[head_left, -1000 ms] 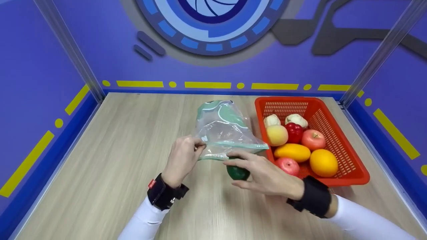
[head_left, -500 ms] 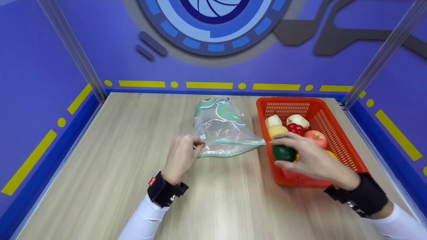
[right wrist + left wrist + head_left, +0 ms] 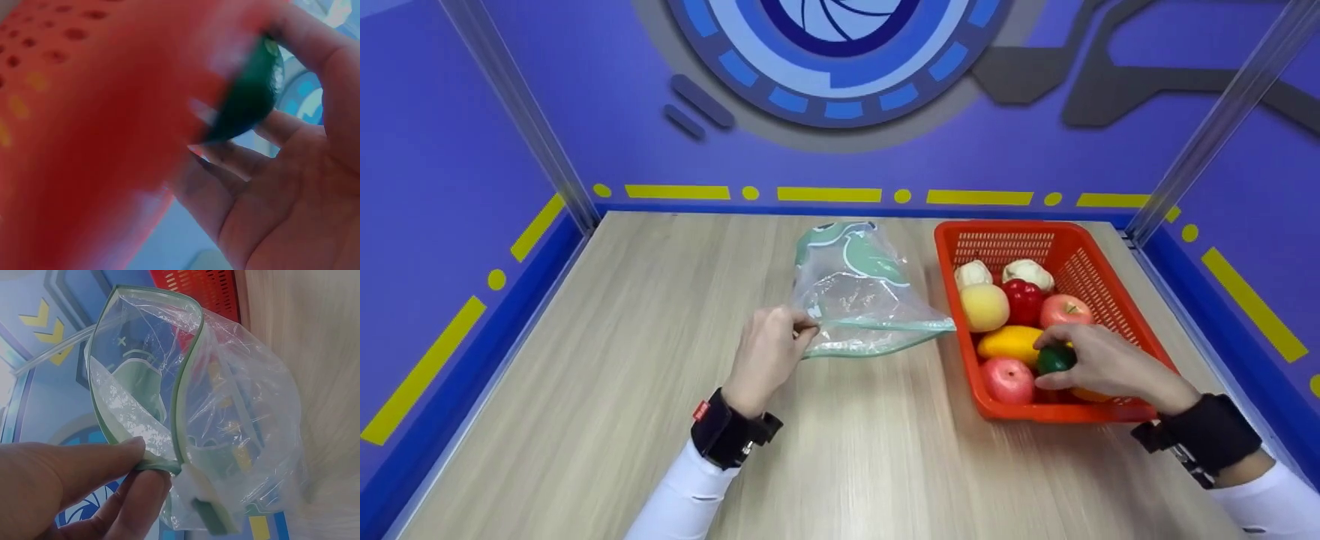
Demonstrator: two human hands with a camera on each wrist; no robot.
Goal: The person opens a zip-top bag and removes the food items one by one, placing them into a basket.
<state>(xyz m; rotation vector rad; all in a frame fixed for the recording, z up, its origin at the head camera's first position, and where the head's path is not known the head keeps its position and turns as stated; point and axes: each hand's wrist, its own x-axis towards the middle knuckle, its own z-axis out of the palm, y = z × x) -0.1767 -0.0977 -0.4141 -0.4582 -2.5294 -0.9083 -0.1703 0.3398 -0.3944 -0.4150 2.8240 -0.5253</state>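
The left hand (image 3: pixel 769 356) pinches the near corner of the clear zip bag (image 3: pixel 859 296) by its green zipper strip, thumb and forefinger pressed together on the seal; the left wrist view shows the bag's mouth (image 3: pixel 152 371) gaping open just past that grip, the film crinkled and slack. The bag lies on the wooden worktop (image 3: pixel 607 360), stretching away from the left grip toward the red basket (image 3: pixel 1110 300), which sits just beside its far end. The right hand (image 3: pixel 1099 364) is inside the basket, fingers curled round a small dark green fruit (image 3: pixel 1055 358), thumb below and fingertips over the top. Close about this grip lie a red apple (image 3: pixel 1009 379) to its left and a yellow mango (image 3: pixel 1011 342) just beyond, with a peach (image 3: pixel 984 306), a red pepper (image 3: pixel 1023 298), another apple (image 3: pixel 1065 309) and two pale bulbs (image 3: pixel 1027 271) farther off. The green fruit looks smooth, glossy and firm, likely light and a little slippery, so a wrap round its widest part seems safest. The bag is thin, limp and slick; the stiffer zipper edge is probably the only dependable place to hold it
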